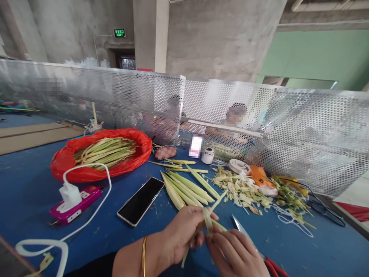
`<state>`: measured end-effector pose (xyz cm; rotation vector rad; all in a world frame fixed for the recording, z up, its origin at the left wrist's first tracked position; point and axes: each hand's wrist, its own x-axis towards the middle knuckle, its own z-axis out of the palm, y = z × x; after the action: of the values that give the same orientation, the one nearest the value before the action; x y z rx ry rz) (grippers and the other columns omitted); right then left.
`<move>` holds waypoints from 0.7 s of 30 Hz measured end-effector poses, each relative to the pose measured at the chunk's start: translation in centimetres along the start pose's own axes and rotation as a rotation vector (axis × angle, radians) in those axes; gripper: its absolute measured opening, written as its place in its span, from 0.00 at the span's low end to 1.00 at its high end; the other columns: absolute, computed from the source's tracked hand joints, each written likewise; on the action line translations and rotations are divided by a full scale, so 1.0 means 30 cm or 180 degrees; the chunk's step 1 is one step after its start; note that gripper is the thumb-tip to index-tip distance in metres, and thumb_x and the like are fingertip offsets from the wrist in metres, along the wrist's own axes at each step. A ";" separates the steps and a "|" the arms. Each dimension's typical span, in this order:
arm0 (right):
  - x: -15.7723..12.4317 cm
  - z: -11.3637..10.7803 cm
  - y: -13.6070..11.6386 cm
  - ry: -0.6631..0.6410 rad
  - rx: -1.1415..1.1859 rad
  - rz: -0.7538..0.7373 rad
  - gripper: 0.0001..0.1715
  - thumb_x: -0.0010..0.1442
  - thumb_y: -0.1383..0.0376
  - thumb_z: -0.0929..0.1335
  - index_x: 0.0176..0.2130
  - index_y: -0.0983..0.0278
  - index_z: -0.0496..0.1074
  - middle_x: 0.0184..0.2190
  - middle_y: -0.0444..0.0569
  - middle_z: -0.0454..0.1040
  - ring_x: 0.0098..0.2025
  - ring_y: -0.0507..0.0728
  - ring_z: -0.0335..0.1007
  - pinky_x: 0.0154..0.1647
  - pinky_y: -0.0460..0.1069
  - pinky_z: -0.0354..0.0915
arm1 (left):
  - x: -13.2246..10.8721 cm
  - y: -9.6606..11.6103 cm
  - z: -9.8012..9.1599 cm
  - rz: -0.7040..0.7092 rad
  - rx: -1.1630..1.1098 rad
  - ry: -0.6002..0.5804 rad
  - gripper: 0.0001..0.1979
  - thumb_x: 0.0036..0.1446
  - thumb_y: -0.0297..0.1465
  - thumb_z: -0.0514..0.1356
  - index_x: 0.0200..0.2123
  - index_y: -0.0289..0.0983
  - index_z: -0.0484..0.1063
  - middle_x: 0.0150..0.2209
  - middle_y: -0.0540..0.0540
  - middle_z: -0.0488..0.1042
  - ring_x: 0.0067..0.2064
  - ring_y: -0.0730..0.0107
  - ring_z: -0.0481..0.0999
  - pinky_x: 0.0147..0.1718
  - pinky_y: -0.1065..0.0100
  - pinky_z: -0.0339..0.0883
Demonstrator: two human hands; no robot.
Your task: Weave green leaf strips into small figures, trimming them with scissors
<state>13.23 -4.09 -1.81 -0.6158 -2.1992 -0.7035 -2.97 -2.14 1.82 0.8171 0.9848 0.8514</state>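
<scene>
Near the front of the blue table, my left hand [184,231] is closed around a pale green leaf strip [207,220] that bends over its fingers. A gold bangle [144,254] circles the left wrist. My right hand [235,252] pinches the same strip just to the right, the two hands almost touching. A thin end of leaf hangs below the left hand. Several pale green husk leaves [187,188] lie fanned out just beyond my hands. Scissors [245,231] with red handles rest beside my right hand, partly hidden by it.
A red bag [86,175] of long leaves, a magenta power strip [76,206] with a white cable, and a phone [141,201] lie left. Leaf scraps [239,186], a tape roll [239,166] and an orange packet [259,177] lie right. Behind a perforated metal screen [219,100] sit other people.
</scene>
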 end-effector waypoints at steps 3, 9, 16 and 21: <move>0.006 0.021 0.012 0.0027 -0.0116 -0.0071 0.16 0.64 0.74 0.62 0.36 0.59 0.76 0.29 0.44 0.81 0.31 0.53 0.77 0.42 0.48 0.67 | 0.008 -0.010 -0.006 -0.0061 -0.0449 -0.0022 0.17 0.52 0.40 0.60 0.39 0.32 0.75 0.31 0.46 0.78 0.15 0.84 0.59 0.15 0.76 0.46; 0.004 0.007 0.002 -0.0045 0.0110 -0.0025 0.15 0.66 0.67 0.61 0.32 0.60 0.75 0.28 0.44 0.81 0.31 0.55 0.78 0.42 0.51 0.67 | 0.009 0.000 0.004 -0.0311 -0.1006 0.0072 0.11 0.55 0.34 0.60 0.37 0.31 0.74 0.30 0.45 0.77 0.23 0.76 0.73 0.25 0.74 0.64; 0.041 0.020 -0.058 0.0268 -0.0042 0.0111 0.20 0.64 0.76 0.59 0.34 0.60 0.76 0.26 0.43 0.79 0.29 0.53 0.77 0.43 0.50 0.67 | -0.011 -0.009 0.028 -0.0154 -0.0931 0.0021 0.10 0.53 0.34 0.60 0.34 0.32 0.74 0.28 0.45 0.77 0.28 0.73 0.75 0.28 0.75 0.64; 0.049 0.037 -0.072 0.0220 -0.0055 0.0043 0.21 0.64 0.77 0.58 0.32 0.61 0.75 0.28 0.44 0.79 0.32 0.54 0.77 0.48 0.51 0.65 | -0.006 -0.048 0.030 -0.0022 -0.0771 -0.0195 0.08 0.49 0.31 0.63 0.32 0.32 0.75 0.27 0.48 0.74 0.28 0.77 0.71 0.27 0.77 0.59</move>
<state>10.44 -4.65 -1.97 -0.6056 -2.1256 -0.7269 -1.87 -3.10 0.91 0.6283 0.8117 0.9142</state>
